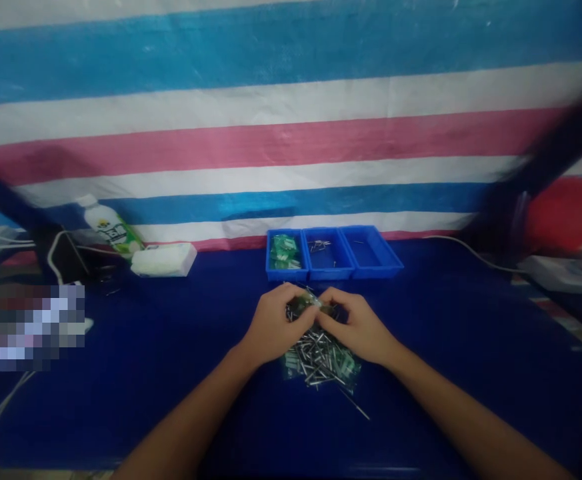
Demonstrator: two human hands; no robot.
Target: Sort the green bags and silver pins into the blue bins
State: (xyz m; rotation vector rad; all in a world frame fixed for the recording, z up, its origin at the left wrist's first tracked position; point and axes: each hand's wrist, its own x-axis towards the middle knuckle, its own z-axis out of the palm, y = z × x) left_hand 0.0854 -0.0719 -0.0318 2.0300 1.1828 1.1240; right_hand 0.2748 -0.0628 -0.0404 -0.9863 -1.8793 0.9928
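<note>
Bottle (108, 227) lettering (117, 231) (too blurred); hands (272, 321) hold packet (315, 302).

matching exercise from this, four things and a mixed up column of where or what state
Things
1. leftmost blue plastic tray
2. white-and-green plastic bottle
3. heap of thin silver metal rods
4. middle blue plastic tray

Places or states
A. partly under the left hand and right hand
B. holds a few metal pieces
C. holds clear-and-green packets
D. beside a white rectangular pack

Pairs: 1-C, 2-D, 3-A, 4-B

Bottle (108, 225) lettering (115, 232): too blurred to read.
</note>
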